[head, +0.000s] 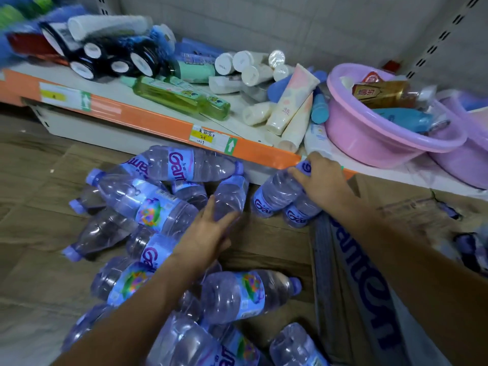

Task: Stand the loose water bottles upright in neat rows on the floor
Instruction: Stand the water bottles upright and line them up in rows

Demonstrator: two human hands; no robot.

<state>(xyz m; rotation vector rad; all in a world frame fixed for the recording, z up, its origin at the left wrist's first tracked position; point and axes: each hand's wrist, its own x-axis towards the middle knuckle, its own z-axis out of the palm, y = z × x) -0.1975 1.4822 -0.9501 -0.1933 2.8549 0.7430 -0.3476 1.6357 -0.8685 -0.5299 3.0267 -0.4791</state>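
Several clear water bottles with purple caps and blue labels lie in a loose heap (148, 204) on the wooden floor (31, 260). My left hand (208, 233) grips one tilted bottle (231, 195) by its lower end in the middle of the heap. My right hand (323, 180) is closed over the top of another bottle (277, 195), which leans beside a second one (299, 212) just below the shelf edge. More bottles lie near the bottom of the view, one on its side (245, 294).
A low shelf with an orange front strip (158, 125) runs across the back, piled with tubes and toiletry bottles. A pink plastic basin (369, 133) holding packets sits at its right. Flattened cardboard (412, 215) and printed plastic wrap (369, 286) lie on the right.
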